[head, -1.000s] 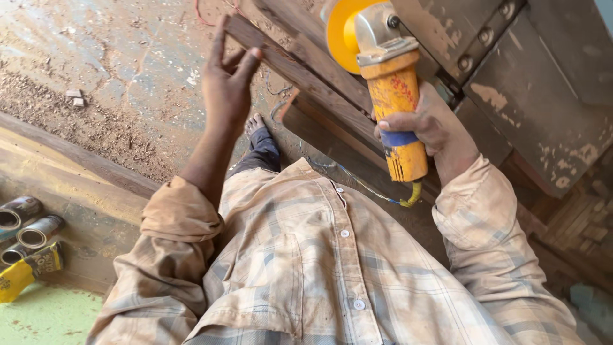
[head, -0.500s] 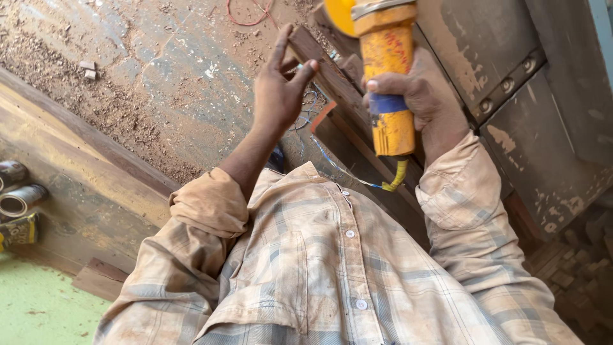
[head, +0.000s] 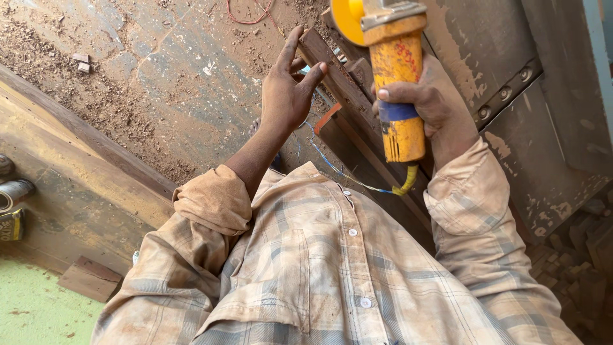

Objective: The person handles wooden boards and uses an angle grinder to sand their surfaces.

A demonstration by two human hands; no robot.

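My left hand (head: 287, 96) is raised, fingers spread, thumb and fingertips pinching the near end of a dark wooden strip (head: 348, 99) that slants down to the right. My right hand (head: 440, 105) grips the body of a worn yellow angle grinder (head: 396, 70), held upright just right of the strip. Its yellow disc guard (head: 346, 19) is cut off by the top edge. The grinder's yellow-ended cable (head: 348, 177) trails down across my plaid shirt. How firmly the left fingers hold the strip is hard to tell.
A dusty concrete floor (head: 172, 76) with sawdust and a red wire (head: 249, 18) lies below. A grey metal panel with bolts (head: 549, 102) stands at the right. There are tins (head: 13, 191) at the left edge, a wood offcut (head: 89, 278) and small wood blocks (head: 584, 249).
The view has swung, so both hands sit further right and higher than a second ago. The left hand stays on the strip's end. The grinder has risen slightly since half a second ago.
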